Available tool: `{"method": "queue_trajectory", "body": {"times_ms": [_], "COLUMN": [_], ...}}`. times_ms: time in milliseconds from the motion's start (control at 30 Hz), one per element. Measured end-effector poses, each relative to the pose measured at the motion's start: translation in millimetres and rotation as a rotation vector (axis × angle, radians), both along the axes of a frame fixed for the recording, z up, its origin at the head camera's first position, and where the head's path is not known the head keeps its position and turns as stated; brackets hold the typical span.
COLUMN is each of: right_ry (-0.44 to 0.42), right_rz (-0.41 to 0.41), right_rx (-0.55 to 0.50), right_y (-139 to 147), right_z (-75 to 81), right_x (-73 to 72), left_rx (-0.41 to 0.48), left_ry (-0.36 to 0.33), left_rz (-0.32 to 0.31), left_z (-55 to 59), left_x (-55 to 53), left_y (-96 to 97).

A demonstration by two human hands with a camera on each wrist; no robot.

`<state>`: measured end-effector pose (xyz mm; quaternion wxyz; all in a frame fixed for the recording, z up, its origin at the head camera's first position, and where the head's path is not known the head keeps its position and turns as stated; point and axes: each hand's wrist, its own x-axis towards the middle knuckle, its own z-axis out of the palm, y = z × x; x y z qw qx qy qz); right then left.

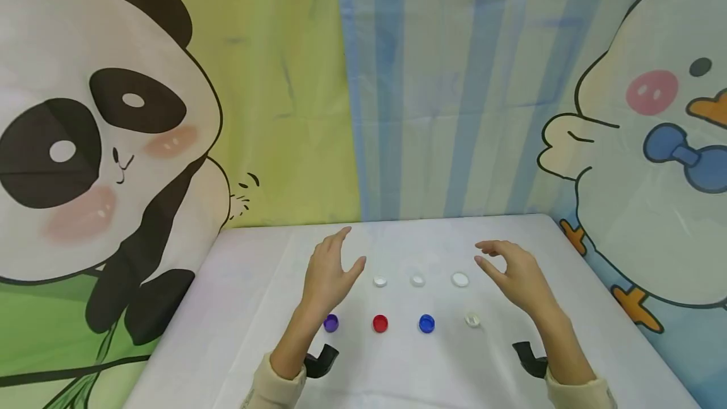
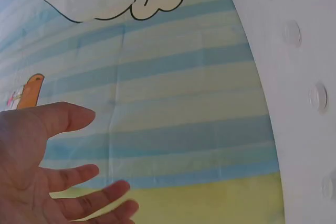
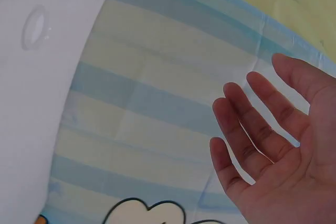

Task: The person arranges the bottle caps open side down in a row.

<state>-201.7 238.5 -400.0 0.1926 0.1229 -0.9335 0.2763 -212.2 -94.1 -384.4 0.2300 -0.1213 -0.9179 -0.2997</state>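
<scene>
Both hands are raised over the white table with nothing in them. The left hand (image 1: 328, 278) has its thumb spread from its fingers, above the left end of two rows of small round pieces. My right hand (image 1: 521, 278) hovers to the right of the rows, fingers gently bent. The nearer row has a purple cap-like piece (image 1: 331, 323), a red one (image 1: 380, 324), a blue one (image 1: 426, 324) and a pale clear one (image 1: 472, 320). Behind them lie a small whitish disc (image 1: 380, 281), a second disc (image 1: 417, 281) and a larger clear disc (image 1: 461, 279).
The white tabletop (image 1: 397, 374) ends at a curtain with a panda (image 1: 170, 219) on the left and a white bird (image 1: 642, 219) on the right. Black curved wrist mounts (image 1: 322, 361) sit by both wrists.
</scene>
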Motion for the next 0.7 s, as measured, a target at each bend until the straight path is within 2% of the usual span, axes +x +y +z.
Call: {"method": "queue_trajectory", "body": {"times_ms": [167, 333, 500, 700], "right_ry": [-0.041, -0.054, -0.149, -0.281], "right_rz": [-0.037, -0.101, -0.166, -0.162], "right_rx": [-0.081, -0.119, -0.199, -0.346], "right_y": [0.6, 8.5, 17.9, 26.0], "right_z": [-14.7, -32.3, -48.8, -73.4], "right_x": [6.5, 9.0, 14.7, 20.2], "left_rx": [0.075, 0.191, 0.360, 0.510], "left_ry": [-0.003, -0.050, -0.136, -0.245], "left_rz": [-0.047, -0.152, -0.278, -0.385], "left_z": [-7.2, -22.3, -47.0, -85.8], "left_x": [2.0, 6.8, 13.1, 24.0], "left_y": [16.5, 41.6, 73.8, 118.6]}}
